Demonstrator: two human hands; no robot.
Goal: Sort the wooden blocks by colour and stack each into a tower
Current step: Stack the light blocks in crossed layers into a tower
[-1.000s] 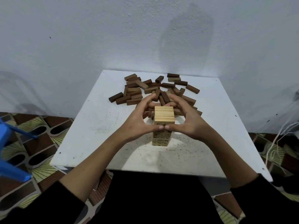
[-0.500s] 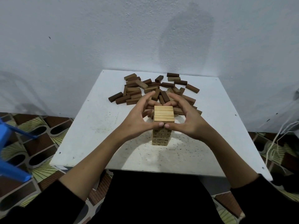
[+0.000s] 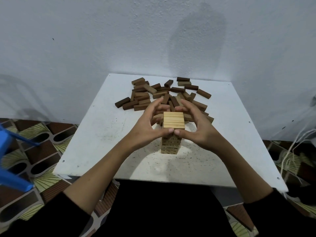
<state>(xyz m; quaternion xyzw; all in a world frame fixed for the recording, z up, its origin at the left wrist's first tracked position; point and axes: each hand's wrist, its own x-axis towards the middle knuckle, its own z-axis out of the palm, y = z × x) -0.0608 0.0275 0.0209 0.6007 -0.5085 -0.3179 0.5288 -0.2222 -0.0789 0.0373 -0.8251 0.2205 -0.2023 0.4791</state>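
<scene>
Squaring the top of my pale tower [image 3: 172, 127], I keep both hands cupped about its upper courses on the white table [image 3: 95, 134]. At far left a blue plastic stool [image 3: 10, 168] stands on the patterned floor [image 3: 42, 151], well apart from the work. My left hand [image 3: 145, 129] curves round the tower's left side, fingers half-curled toward its far face and thumb pressed on the near edge; I judge the grip is there to line the blocks up, not to lift them. The tower stands upright near the table's middle, close to me, so that I can reach round it from both sides (its top layer shows three light blocks side by side). My right hand [image 3: 196, 130] mirrors the left, thumb tip nearly meeting the other thumb at the near face, fingers wrapping the far side. Neither hand is wide; each is narrowed to the tower's width. Behind the tower lies the heap of brown blocks [image 3: 153, 94], mid and dark tones mixed, not yet sorted. At far right pale cords [image 3: 294, 151] hang beside the table.
</scene>
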